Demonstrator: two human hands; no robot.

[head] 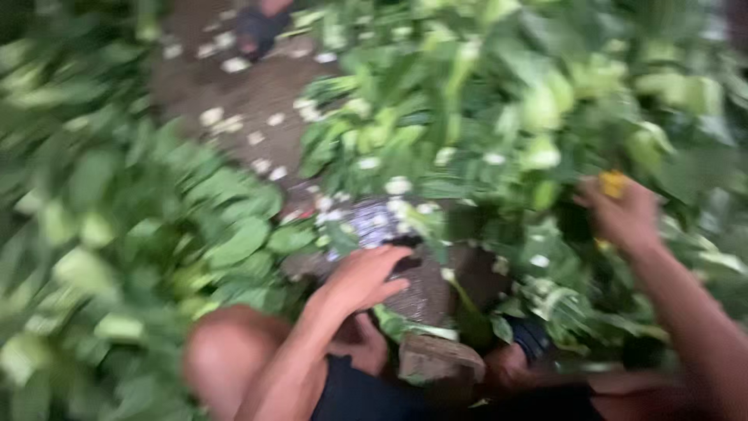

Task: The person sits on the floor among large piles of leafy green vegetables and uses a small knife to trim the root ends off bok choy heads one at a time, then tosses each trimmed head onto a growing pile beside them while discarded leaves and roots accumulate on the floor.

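- Support surface: bare earth floor point(249, 97), dark brown; frame motion-blurred, fine detail not resolvable.
- Leafy green heap point(148, 234) lies on the floor at left, running from the top edge down to the bottom edge.
- Second leafy heap point(506, 101), paler green, covers the floor at upper right and right.
- Strip of open soil runs between the two heaps, from top centre down toward the middle.
- Small white scraps point(234, 66) scattered over that strip, some touching the heap edges.
- Dark sandal point(257, 31) on the soil at the top edge.
- Brownish block point(440, 359) sits on the ground at bottom centre, beside the leaves.
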